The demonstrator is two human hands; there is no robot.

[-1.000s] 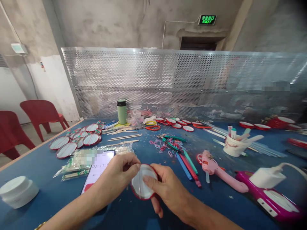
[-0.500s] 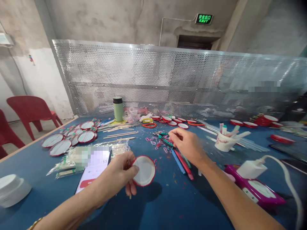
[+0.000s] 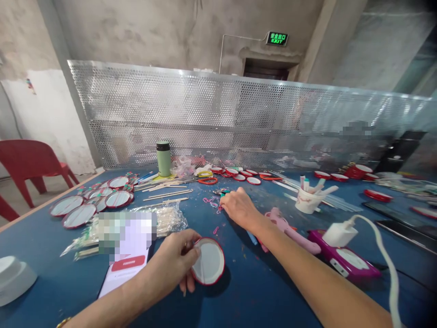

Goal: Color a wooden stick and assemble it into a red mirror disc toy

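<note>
My left hand (image 3: 182,260) is closed round the edge of a red-rimmed white round lid (image 3: 208,262), its pale inner face turned up. A faint straight line crosses the lid, and a thin tip sticks out below my fingers. My right hand (image 3: 238,207) reaches forward with fingers bent down onto the table, beside small pink loops (image 3: 213,202). Dark and teal bits show at its fingertips; what the fingers grip is hidden. A blue pen-like stick (image 3: 251,238) lies partly under my right forearm.
At left lie red-rimmed discs (image 3: 80,215), bagged wooden sticks (image 3: 170,218) and a phone (image 3: 128,273). A green bottle (image 3: 164,159) stands before the perforated metal screen (image 3: 191,107). On the right are a cup of markers (image 3: 307,202), a purple power strip (image 3: 355,259) and a white cable.
My right hand has moved left and down over the pink loops, its fingers covering the green-handled tool. The left hand still holds the lid, slightly lower. The camera view has shifted right.
</note>
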